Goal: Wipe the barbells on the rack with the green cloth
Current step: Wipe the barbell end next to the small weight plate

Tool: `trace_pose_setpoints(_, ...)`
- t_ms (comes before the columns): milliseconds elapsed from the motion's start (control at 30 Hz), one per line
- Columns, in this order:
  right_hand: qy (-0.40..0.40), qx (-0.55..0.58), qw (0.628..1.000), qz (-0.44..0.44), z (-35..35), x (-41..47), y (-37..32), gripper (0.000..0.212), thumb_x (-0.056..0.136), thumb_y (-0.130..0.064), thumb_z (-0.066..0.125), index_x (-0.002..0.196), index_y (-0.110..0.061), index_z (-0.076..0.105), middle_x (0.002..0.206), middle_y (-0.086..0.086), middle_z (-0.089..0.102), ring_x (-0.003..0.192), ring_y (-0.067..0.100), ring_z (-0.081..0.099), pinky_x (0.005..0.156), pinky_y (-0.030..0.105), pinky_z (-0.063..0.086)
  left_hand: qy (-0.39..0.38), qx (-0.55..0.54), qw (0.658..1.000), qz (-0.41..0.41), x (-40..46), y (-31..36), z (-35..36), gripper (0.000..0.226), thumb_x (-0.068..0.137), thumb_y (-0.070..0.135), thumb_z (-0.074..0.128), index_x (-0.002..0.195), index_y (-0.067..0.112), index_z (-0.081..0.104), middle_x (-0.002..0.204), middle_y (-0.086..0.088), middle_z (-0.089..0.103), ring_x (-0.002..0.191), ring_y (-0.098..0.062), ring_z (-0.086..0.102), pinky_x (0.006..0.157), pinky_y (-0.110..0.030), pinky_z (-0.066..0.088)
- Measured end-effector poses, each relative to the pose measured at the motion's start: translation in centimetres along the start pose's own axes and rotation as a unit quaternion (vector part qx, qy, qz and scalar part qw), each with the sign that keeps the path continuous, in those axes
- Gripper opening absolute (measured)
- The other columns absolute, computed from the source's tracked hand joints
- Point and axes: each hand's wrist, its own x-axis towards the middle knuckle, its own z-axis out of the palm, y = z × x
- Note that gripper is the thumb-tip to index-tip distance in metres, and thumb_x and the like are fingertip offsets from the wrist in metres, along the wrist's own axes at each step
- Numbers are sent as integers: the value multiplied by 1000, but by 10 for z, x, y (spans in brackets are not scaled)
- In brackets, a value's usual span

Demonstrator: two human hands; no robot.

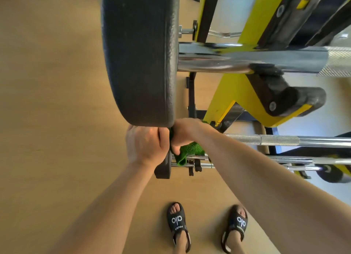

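Green cloth (pixel 187 152) in right hand (pixel 185 132); left hand (pixel 147 144) seemingly on plate (pixel 138 56)

floor (pixel 47 101): tan, wood-look | paler floor strip (pixel 313 124): at right | light: bright, even

1. I see the big black weight plate (pixel 138 54) hanging right above both hands, blocking upward reach.
2. The yellow rack upright (pixel 237 94) and stacked chrome bars (pixel 284 139) crowd the right.
3. Open wooden floor (pixel 53 101) lies left.
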Motion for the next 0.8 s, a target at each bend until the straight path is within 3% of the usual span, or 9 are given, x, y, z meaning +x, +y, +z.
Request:
trace_pose_setpoints(100, -123, 28, 992, 0, -16, 12, 3, 67, 58, -37, 87, 117, -16, 64, 113, 4, 64, 102, 27, 60, 96, 41, 48, -23, -2, 1000, -8, 1, -1, 2, 61, 98, 41, 20, 93, 17, 76, 84, 0, 75, 65, -23, 65, 70, -26, 34)
trace_pose_setpoints(167, -82, 28, 996, 10, -10, 9, 4, 57, 58, -36, 85, 109, -18, 66, 104, 2, 67, 93, 24, 63, 85, 38, 52, -19, -12, 1000, 2, 1, -2, 1, 61, 99, 41, 20, 92, 16, 75, 81, -1, 74, 62, -22, 63, 66, -26, 34)
trace_pose_setpoints(267, 266, -14, 963, 36, 39, -12, -5, 25, 68, -23, 76, 88, -20, 61, 79, -2, 64, 73, 21, 63, 59, 30, 45, -15, -13, 1000, 3, 2, 0, -1, 62, 100, 41, 19, 94, 15, 74, 86, -1, 75, 64, -25, 62, 65, -26, 29)
trace_pose_setpoints(367, 488, -29, 870, 69, 83, -21, -19, 45, 55, -6, 82, 90, -14, 55, 77, 6, 58, 72, 30, 57, 61, 38, 46, -15, -12, 1000, 2, 2, 2, -2, 79, 100, 51, 3, 97, 16, 74, 82, -3, 74, 63, -30, 62, 63, -28, 32)
trace_pose_setpoints(433, 461, -7, 884, 78, 76, -16, -20, 38, 64, -13, 81, 92, -16, 56, 80, 5, 61, 73, 29, 59, 60, 36, 44, -13, -8, 1000, 7, 3, 3, -3, 84, 99, 54, 0, 96, 15, 74, 72, -6, 70, 59, -31, 60, 62, -27, 31)
trace_pose_setpoints(533, 260, -23, 964, 56, 37, -10, -12, 12, 83, -33, 66, 88, -23, 62, 75, -4, 64, 65, 19, 60, 51, 27, 37, -18, -5, 1000, 11, 3, 2, -2, 80, 100, 51, 3, 94, 13, 73, 73, -6, 70, 60, -29, 60, 62, -28, 30)
trace_pose_setpoints(633, 30, -3, 999, 37, 0, -6, -6, 26, 64, -32, 79, 84, -21, 66, 76, -3, 67, 71, 20, 63, 58, 29, 47, -20, 12, 1000, 14, 1, 0, 0, 64, 102, 39, 15, 91, 14, 72, 73, -3, 70, 63, -24, 60, 65, -26, 25)
trace_pose_setpoints(700, 42, 12, 998, 36, 1, -10, -7, 22, 68, -30, 77, 83, -20, 64, 77, -2, 66, 73, 20, 63, 60, 30, 47, -23, 14, 999, 18, 1, -2, 3, 58, 100, 37, 19, 91, 13, 72, 82, -3, 72, 67, -24, 62, 67, -28, 32)
trace_pose_setpoints(800, 279, -10, 959, 41, 39, -32, -11, 23, 81, -24, 70, 101, -21, 58, 92, -1, 65, 85, 22, 63, 66, 34, 48, -34, 19, 999, 14, 1, -2, 2, 52, 98, 32, 27, 90, 10, 73, 92, -6, 75, 74, -30, 64, 77, -37, 45)
